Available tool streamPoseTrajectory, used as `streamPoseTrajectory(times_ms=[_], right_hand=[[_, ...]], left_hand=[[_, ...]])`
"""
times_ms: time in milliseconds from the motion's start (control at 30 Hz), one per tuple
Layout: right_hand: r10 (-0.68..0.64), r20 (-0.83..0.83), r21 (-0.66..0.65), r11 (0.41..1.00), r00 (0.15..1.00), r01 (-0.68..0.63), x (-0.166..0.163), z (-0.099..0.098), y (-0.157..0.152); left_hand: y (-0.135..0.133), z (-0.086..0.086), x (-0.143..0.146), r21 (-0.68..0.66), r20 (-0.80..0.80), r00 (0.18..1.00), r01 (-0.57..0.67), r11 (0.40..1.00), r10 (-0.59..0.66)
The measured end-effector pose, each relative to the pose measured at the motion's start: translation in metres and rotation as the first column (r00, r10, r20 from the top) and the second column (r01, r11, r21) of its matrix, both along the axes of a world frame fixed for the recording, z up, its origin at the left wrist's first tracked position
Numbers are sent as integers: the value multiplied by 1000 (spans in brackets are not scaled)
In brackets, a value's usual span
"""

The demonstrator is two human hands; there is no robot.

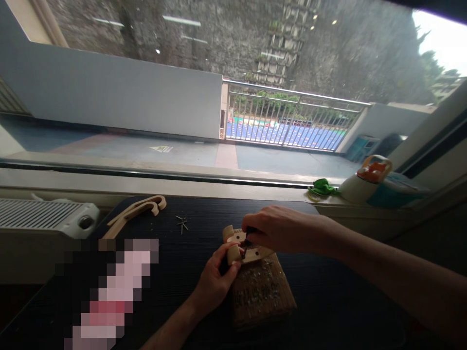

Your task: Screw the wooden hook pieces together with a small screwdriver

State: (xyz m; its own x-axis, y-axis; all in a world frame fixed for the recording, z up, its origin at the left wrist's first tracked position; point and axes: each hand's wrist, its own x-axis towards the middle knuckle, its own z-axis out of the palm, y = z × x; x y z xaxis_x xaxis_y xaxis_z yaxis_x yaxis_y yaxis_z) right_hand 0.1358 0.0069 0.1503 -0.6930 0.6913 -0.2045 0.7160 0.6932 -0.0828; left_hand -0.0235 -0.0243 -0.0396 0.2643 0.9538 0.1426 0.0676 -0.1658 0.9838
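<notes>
My left hand [221, 272] is closed around the rounded end of a pale wooden piece [251, 255] with dark holes in it. A similar wooden piece [228, 231] lies just behind it. Both rest on the far part of a brown layered block [264, 291], whose top is covered with marks and shiny specks. My right hand [268, 226] grips a short dark-handled tool [250, 234], seemingly a screwdriver, its tip pointing down at the wood beside my left fingers. The fingers hide most of its handle.
Curved hook-ended wooden pieces [140, 210] lie on the black table [175, 272] at the left, near several loose screws [182, 224]. A pixelated patch [113, 296] covers the table's left. On the sill stand a white-and-orange bottle [361, 182] and a green cloth-like item [323, 187]; a radiator [47, 216] is left.
</notes>
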Motion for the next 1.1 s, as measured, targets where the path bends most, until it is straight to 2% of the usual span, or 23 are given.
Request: streamPoseTrajectory(times_ms=[200, 400, 767, 1100], right_hand=[[15, 0, -24, 1000, 1000, -15, 0, 8, 1], [16, -34, -60, 998, 999, -18, 1, 5, 1], [5, 45, 21, 1000, 999, -6, 1, 7, -2], [35, 5, -20, 999, 999, -35, -1, 10, -2]], left_hand=[[0, 0, 0, -9, 0, 1000, 6, 1000, -6], [-1, 1, 0, -42, 1, 1000, 4, 999, -4], [0, 3, 1, -24, 1, 1000, -3, 1000, 3], [0, 0, 0, -7, 3, 1000, -2, 1000, 2]])
